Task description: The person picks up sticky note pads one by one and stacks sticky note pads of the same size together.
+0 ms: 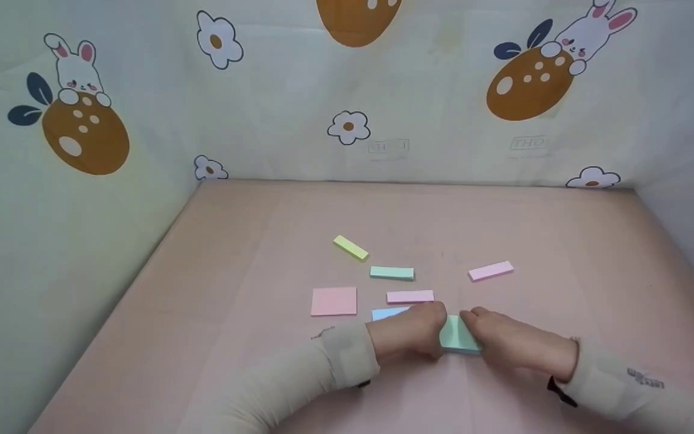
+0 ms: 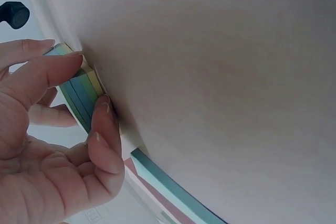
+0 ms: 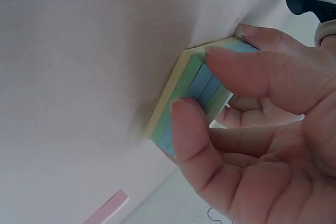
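On the desk (image 1: 539,232), the left hand (image 1: 412,330) at nine o'clock and the right hand (image 1: 512,339) at three are both clamped, fingers pinching, on the green, blue and yellow pad stack (image 1: 457,337) between them. From that stack, the pink square pad (image 1: 334,301) and partly hidden blue pad (image 1: 386,313) lie between nine and ten, the green strip (image 1: 392,273) and yellow strip (image 1: 351,248) past ten.

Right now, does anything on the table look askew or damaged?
The yellow strip and far-right pink strip lie slanted, while the green strip and other pink strip lie nearly straight. I see no damage, though the left hand and right hand partly cover the stack.
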Available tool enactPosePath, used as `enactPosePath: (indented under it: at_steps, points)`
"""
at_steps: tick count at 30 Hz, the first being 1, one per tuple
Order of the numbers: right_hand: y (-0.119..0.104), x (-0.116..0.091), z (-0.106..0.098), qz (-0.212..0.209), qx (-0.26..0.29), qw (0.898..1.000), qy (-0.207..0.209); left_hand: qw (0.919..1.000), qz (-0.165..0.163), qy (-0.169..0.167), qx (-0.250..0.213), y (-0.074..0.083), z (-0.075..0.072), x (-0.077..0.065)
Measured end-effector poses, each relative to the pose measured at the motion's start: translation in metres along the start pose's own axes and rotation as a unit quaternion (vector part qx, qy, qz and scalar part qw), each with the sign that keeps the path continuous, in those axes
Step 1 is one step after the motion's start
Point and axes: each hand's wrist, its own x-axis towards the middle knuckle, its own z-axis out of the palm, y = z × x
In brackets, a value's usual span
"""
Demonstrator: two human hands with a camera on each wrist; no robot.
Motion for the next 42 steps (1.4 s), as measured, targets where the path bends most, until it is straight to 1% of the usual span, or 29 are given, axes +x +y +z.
enactPosePath:
  at_steps: [4, 6, 9, 13, 19, 23, 27, 29, 32, 36, 39, 42]
  points:
    - [0.0011, 0.0013, 0.0009, 0.001, 0.004, 1.000, -0.005, 1.0000, 0.002, 0.002, 0.006, -0.0006, 0.0004, 0.0010]
    - [0.0009, 0.0022, 0.0014, 0.014, 0.015, 1.000, -0.010, 1.0000, -0.001, 0.000, 0.005, -0.0005, 0.0007, 0.0018]
    - [0.0007, 0.0035, 0.0024, 0.028, 0.017, 0.999, -0.012, 1.0000, -0.002, 0.000, 0.006, -0.0004, 0.0007, 0.0028]
    - [0.0003, 0.0038, 0.0034, 0.035, 0.015, 0.999, -0.010, 1.0000, -0.002, -0.001, 0.007, -0.0005, 0.0004, 0.0027]
    - [0.0005, 0.0034, 0.0044, 0.036, 0.017, 0.999, -0.009, 1.0000, -0.005, -0.006, 0.003, -0.0007, -0.0001, 0.0029]
    - [0.0003, 0.0032, 0.0044, 0.040, 0.018, 0.999, -0.012, 1.0000, -0.006, -0.003, 0.001, -0.0004, -0.0009, 0.0034]
    - [0.0011, 0.0010, 0.0044, 0.040, 0.037, 0.998, -0.013, 0.9999, -0.005, -0.003, -0.012, -0.0001, -0.0013, 0.0022]
    - [0.0024, -0.0010, 0.0036, 0.034, 0.041, 0.999, -0.009, 0.9999, -0.002, -0.003, -0.011, -0.0001, -0.0013, 0.0014]
    - [0.0045, -0.0023, 0.0000, 0.034, 0.036, 0.999, -0.001, 0.9999, -0.004, -0.003, -0.011, 0.0001, -0.0016, 0.0015]
    - [0.0066, -0.0008, -0.0040, 0.045, 0.017, 0.999, -0.015, 0.9998, -0.014, -0.008, -0.015, 0.0002, -0.0024, 0.0030]
    - [0.0080, 0.0007, -0.0020, 0.046, 0.008, 0.999, -0.023, 0.9997, -0.018, -0.011, -0.011, 0.0009, -0.0020, 0.0038]
    - [0.0092, 0.0019, 0.0006, 0.037, -0.001, 0.999, -0.017, 0.9996, -0.023, -0.013, -0.013, 0.0020, -0.0021, 0.0032]
